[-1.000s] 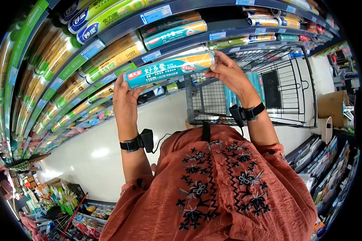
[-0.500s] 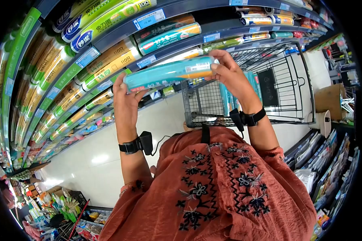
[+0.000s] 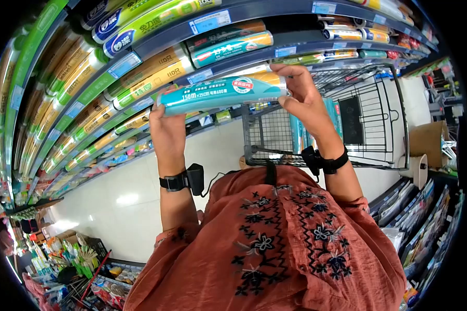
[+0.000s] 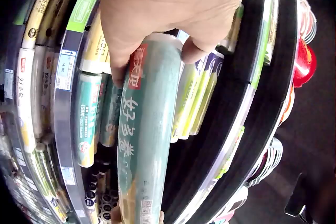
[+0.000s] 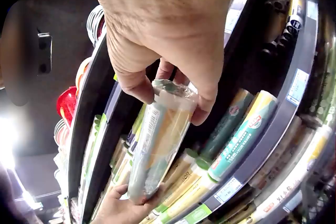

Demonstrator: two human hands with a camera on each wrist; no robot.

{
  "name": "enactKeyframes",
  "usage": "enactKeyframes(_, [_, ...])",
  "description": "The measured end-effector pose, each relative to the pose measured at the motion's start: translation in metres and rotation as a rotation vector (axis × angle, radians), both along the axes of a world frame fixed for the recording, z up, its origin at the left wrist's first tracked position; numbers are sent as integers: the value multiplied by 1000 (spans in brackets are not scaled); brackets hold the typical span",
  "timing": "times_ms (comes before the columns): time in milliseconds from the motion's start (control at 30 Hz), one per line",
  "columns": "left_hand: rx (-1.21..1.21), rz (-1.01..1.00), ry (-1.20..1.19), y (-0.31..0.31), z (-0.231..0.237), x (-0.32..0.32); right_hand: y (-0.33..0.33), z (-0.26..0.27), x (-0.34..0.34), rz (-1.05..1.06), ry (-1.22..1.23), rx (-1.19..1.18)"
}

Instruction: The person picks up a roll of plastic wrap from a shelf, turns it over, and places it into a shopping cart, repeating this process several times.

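Note:
A teal-and-orange roll of cling film in clear wrapping is held up lengthwise between both hands, in front of the shelf. My left hand grips its left end, thumb and fingers on opposite sides, as the left wrist view also shows. At the other end, my right hand pinches the roll between thumb and fingers. Crinkled wrapping covers that end in the right wrist view. The printing "150m×25cm" and a round red-and-white badge face up in the head view.
Shelves hold rows of packaged rolls, including a similar teal roll just beyond my hands. A wire shopping cart stands at the right with teal packages inside. Another low rack is at the lower right.
The roll has been turned about its length: its printed front gave way to a side with a barcode, and the printing now shows again. Both hands stay at its ends.

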State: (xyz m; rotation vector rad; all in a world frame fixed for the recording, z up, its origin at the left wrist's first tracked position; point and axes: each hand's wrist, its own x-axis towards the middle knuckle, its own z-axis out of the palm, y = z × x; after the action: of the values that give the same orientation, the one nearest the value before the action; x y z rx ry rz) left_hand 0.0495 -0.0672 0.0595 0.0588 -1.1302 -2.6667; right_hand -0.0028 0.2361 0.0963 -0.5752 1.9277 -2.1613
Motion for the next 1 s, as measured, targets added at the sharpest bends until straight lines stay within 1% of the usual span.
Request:
enactKeyframes(100, [52, 30, 8, -6, -5, 2, -4, 3, 0, 17, -12, -4])
enactKeyframes(300, [19, 94, -8, -11, 0, 12, -12, 1, -3, 60, -7, -14])
enactKeyframes(500, [-31, 93, -34, -21, -4, 19, -21, 2, -8, 76, -50, 21])
enactKeyframes(600, [-54, 129, -42, -24, -6, 23, -26, -3, -12, 99, -50, 23])
enactKeyframes(767, [-35, 164, -40, -24, -4, 31, -32, -7, -16, 138, -17, 31])
enactKeyframes(1000, [-49, 186, -64, -27, -6, 33, -33, -14, -23, 143, -60, 27])
